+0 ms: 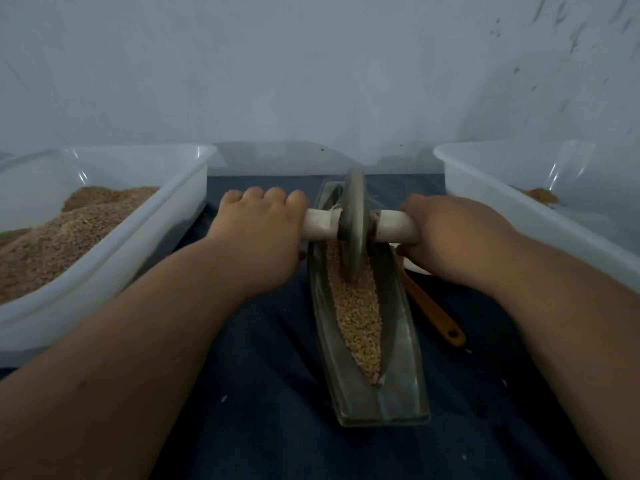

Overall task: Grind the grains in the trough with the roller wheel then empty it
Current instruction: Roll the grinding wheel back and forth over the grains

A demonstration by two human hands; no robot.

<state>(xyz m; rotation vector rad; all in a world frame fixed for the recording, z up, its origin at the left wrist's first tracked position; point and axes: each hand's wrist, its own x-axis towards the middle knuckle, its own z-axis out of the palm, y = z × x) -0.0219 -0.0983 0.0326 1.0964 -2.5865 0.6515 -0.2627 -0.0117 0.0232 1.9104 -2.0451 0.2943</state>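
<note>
Left hand (258, 230) and right hand (446, 233) each curl round the white axle of the roller wheel (352, 223), which stands on the grains (356, 313) at the trough (405, 344)'s far half; uneven pressure could tilt it, spilling grain over the rim

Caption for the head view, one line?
Left hand and right hand grip the roller wheel standing in the grain-filled trough.
</note>
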